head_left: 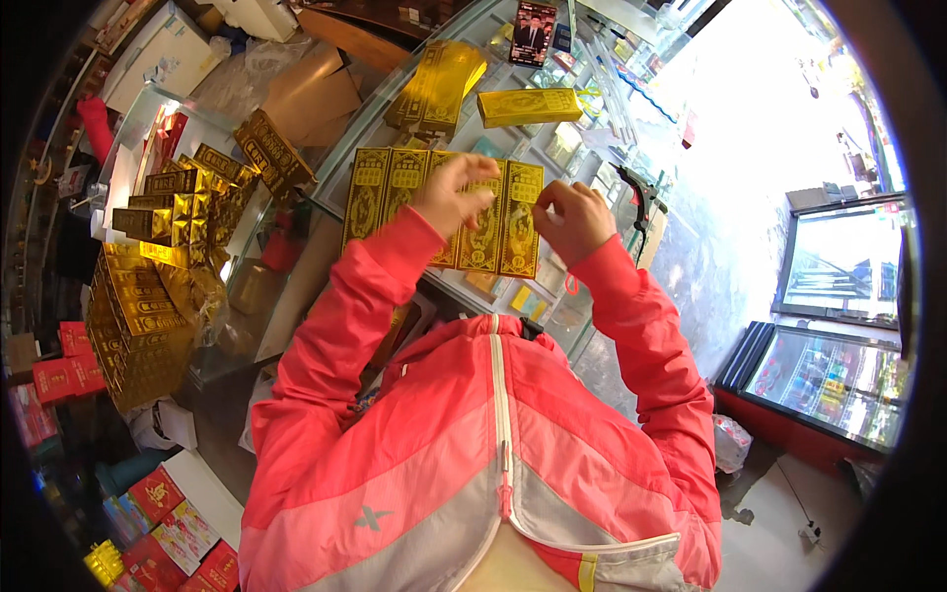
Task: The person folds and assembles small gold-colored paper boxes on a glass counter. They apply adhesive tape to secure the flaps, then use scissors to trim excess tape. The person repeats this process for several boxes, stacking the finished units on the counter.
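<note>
Several flat gold boxes (520, 215) with dark printed patterns lie side by side in a row on a glass counter (456, 301). Over the middle of the row hovers my left hand (456, 199), slightly blurred, its fingers curved and apart with nothing seen in them. At the row's right edge is my right hand (576, 219), its fingers curled in and pinched together; whatever they may hold is too small or hidden to make out. Beyond the row lie a long gold box (530, 107) and a bundle of gold packages (436, 87).
A phone (533, 34) with a lit screen stands at the counter's far end. On the left, gold boxes (173, 212) are heaped on another glass case, above a larger gold stack (138, 326). A black clamp-like object (641, 202) sits at the counter's right edge.
</note>
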`<state>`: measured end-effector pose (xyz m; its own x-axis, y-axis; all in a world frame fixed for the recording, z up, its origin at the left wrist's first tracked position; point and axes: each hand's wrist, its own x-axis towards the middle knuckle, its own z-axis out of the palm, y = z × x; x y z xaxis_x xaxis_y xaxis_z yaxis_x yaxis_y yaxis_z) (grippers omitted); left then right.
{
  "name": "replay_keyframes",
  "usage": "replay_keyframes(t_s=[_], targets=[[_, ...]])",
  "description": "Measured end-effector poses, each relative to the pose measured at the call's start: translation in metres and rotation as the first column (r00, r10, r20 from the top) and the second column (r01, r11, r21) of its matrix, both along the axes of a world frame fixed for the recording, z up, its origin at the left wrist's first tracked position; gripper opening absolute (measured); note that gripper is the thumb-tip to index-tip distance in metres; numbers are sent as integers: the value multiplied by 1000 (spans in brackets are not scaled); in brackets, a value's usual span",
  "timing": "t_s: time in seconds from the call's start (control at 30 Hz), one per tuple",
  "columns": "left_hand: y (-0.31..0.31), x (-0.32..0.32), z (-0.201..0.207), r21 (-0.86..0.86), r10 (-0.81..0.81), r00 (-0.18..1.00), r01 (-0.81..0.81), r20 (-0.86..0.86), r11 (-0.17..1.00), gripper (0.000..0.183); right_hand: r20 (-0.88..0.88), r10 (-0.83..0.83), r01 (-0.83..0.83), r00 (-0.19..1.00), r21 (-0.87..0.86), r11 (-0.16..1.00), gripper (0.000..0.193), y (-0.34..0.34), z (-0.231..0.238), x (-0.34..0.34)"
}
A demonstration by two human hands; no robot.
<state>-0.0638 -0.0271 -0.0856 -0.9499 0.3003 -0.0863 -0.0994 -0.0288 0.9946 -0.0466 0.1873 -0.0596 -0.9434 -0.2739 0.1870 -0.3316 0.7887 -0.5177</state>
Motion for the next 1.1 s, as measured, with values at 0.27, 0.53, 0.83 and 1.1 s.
replay_keyframes(t_s=[0.27,0.53,0.83,1.1], targets=[[0,18,-10,256,-94,955,20,280,966,30,499,282,31,819,-529,848,14,41,36,-10],[24,33,-14,429,-203,943,74,262,900,51,561,397,109,727,-664,740,10,53,48,-4],[32,29,-14,556,-358,822,62,442,829,57,556,452,94,698,-696,712,10,55,49,-1],[31,32,-6,636,-329,847,-13,416,771,42,568,460,97,682,-694,713,10,55,45,-2]])
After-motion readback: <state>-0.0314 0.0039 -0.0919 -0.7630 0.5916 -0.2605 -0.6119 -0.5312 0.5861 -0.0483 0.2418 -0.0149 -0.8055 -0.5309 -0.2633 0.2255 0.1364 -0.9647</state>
